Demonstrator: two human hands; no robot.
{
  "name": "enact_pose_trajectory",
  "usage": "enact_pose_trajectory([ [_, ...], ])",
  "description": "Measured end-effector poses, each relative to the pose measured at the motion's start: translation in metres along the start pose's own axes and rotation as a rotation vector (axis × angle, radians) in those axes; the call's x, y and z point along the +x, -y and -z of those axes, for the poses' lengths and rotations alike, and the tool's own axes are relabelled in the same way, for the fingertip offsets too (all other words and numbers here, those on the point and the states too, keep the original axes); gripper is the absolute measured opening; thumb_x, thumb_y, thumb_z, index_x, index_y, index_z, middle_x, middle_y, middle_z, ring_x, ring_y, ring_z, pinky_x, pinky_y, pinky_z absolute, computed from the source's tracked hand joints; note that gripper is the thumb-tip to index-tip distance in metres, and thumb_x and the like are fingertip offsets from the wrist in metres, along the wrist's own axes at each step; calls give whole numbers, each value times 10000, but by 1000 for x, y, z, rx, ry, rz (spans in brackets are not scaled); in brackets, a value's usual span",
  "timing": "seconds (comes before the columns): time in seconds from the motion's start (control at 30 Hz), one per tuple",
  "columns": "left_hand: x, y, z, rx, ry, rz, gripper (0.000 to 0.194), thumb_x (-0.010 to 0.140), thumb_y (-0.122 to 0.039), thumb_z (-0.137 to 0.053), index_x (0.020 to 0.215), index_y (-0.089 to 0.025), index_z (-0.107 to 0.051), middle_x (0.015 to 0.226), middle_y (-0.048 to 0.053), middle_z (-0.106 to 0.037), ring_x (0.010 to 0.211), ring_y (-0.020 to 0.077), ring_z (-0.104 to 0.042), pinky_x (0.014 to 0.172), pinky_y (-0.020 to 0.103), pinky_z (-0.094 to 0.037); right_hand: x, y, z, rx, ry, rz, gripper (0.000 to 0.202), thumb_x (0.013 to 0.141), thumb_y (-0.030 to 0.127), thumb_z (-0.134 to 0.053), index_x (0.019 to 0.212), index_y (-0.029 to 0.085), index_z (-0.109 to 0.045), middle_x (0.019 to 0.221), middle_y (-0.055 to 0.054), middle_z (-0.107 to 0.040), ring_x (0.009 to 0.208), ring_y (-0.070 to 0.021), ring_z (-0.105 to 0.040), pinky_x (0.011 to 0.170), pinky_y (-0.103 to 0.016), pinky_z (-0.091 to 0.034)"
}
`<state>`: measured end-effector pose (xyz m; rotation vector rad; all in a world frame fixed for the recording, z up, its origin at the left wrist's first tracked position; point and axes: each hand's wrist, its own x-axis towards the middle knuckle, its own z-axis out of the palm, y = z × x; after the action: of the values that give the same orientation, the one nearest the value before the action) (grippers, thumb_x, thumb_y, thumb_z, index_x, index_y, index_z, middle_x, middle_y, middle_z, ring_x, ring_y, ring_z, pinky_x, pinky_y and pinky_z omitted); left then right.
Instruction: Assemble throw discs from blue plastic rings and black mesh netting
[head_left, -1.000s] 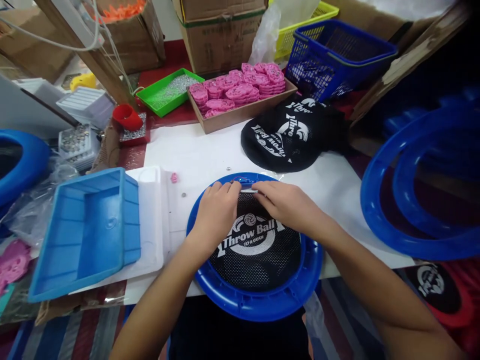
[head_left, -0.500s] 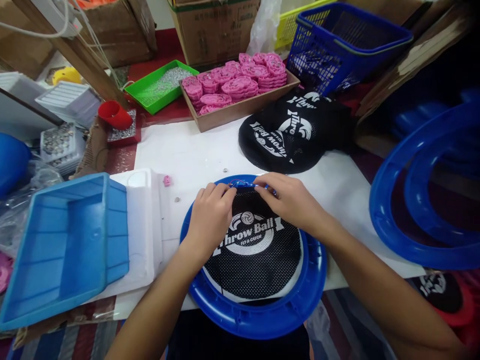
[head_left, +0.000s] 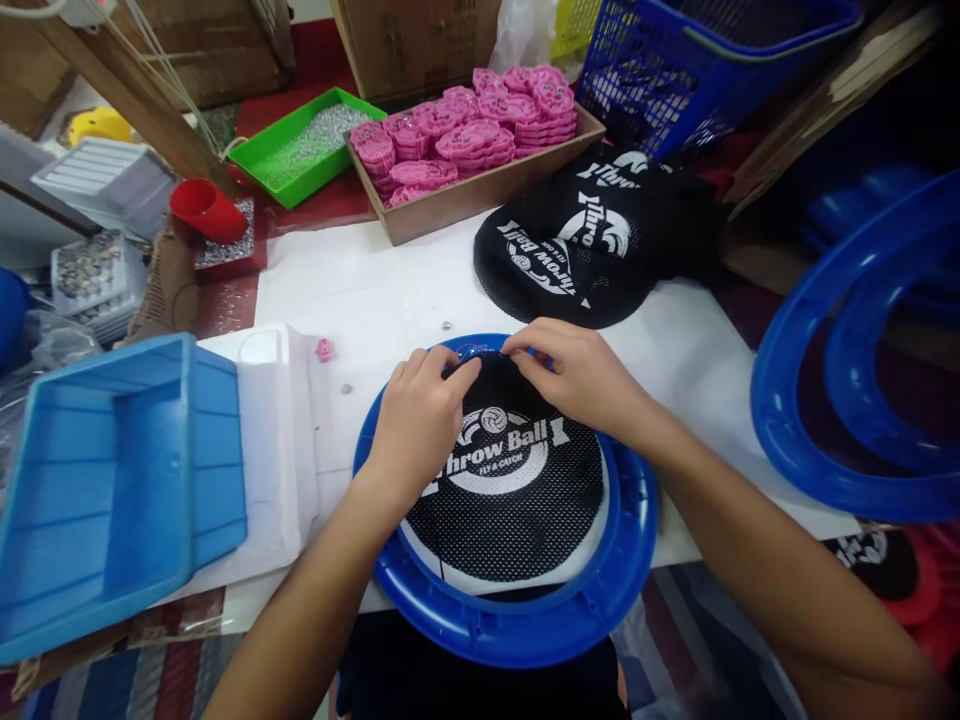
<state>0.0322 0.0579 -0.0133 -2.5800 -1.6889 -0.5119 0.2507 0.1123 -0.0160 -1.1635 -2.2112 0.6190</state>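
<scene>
A blue plastic ring (head_left: 517, 640) lies at the table's front edge, with a black mesh disc (head_left: 517, 530) printed "Throw Ball" inside it. At the ring's far rim, my left hand (head_left: 427, 415) has its fingers bent together on the edge of the mesh. My right hand (head_left: 574, 370) pinches at the same rim, a little to the right. Between the fingertips a thin strand and small shiny bits show; what exactly each hand grips is too small to make out.
Black mesh discs (head_left: 570, 245) lie beyond the ring. A box of pink parts (head_left: 480, 195), a green tray (head_left: 300, 150) and a blue basket (head_left: 645, 90) stand behind. On the left is a light blue bin (head_left: 210, 450); more blue rings (head_left: 780, 440) are at right.
The view has shifted slightly. My left thumb has lifted a little from the rim, and my right fingertips have moved slightly left along it.
</scene>
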Motion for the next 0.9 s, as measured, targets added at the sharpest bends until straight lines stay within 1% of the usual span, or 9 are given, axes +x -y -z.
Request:
enact_pose_trajectory([
  [0.1,0,0,-2,4,9,-18,499,986,1,-479,1347,-235,-730,1124,112,-714,992,252,-639,863,395,-582,1,-2,-1,-23,11,-2,223,976,149,-550,995,226,-758,1002,-61,-764,852,-204,-684,782,-327,-517],
  [0.2,0,0,-4,26,23,-34,542,967,21,-477,1378,-240,-716,1122,115,-698,993,251,-629,874,399,-587,1,-3,-1,-26,1,1,229,966,152,-554,987,225,-770,1003,-62,-768,853,-205,-688,784,-331,-524],
  [0.4,1,0,-4,46,54,-39,548,992,3,-461,1435,-229,-684,1132,135,-677,1009,265,-613,873,408,-589,0,-1,0,-32,9,-12,276,976,147,-536,1013,238,-795,1035,-66,-774,911,-220,-713,825,-346,-550],
  [0.63,4,-2,-3,110,89,-35,572,996,4,-456,1463,-248,-670,1103,133,-660,982,268,-603,855,408,-578,0,-2,-2,-35,-1,-1,281,989,147,-537,1034,222,-804,1029,-73,-770,909,-220,-711,835,-350,-555],
  [0.8,5,-3,-3,165,99,-50,564,1003,-9,-451,1475,-245,-649,1086,136,-654,959,273,-594,818,407,-563,-1,-2,-4,-48,-4,1,293,993,125,-528,1031,217,-804,1004,-70,-743,892,-212,-694,816,-336,-537],
  [0.9,4,-3,-3,188,105,-74,554,1011,-17,-444,1486,-230,-635,1092,143,-654,960,280,-600,802,404,-555,-3,2,-3,-122,22,13,299,998,110,-511,999,206,-794,992,-78,-702,865,-205,-666,768,-323,-502],
])
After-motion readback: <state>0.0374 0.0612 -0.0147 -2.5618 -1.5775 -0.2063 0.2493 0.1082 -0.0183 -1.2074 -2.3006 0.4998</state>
